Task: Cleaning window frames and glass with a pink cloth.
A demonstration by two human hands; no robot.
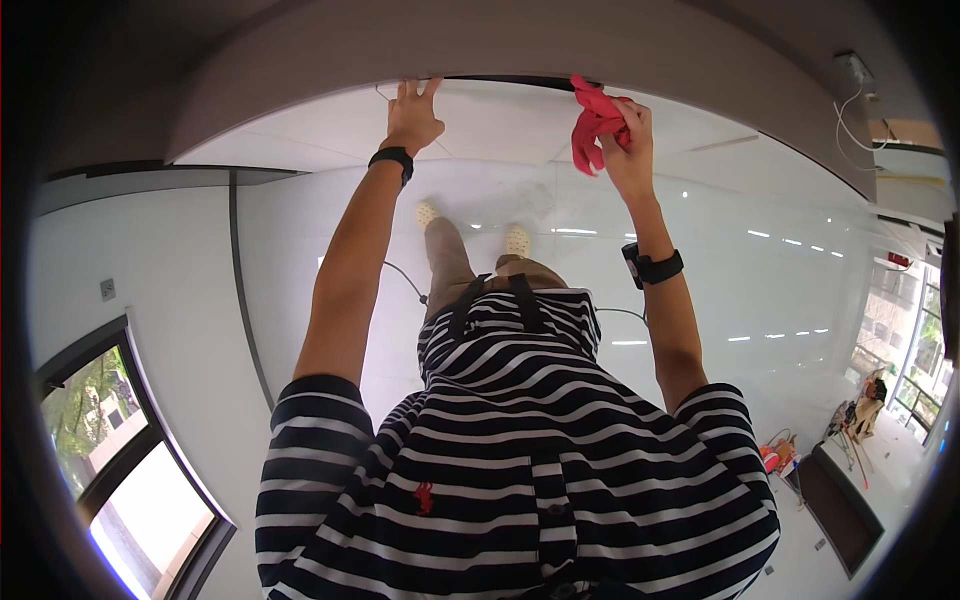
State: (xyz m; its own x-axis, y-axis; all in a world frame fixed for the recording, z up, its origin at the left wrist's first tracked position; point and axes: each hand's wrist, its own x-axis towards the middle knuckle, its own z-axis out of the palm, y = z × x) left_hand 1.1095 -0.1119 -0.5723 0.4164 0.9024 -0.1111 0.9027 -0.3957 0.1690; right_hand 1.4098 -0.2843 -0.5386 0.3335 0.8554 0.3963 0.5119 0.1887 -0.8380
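Red cloth (594, 124) up by the brown panel's (500, 42) edge
Looks like cloth work along that edge; the next move seems to call for a steady pinch. The right hand (632, 148) pinches the cloth, bunched left of its fingers; the left hand (412, 122), fingers spread, reaches the edge.

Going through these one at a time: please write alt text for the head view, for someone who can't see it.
A person's right hand holds a crumpled red cloth near the edge of a grey-brown panel, the open left hand at that edge too. Below are a striped shirt and pale clogs on a glossy floor.
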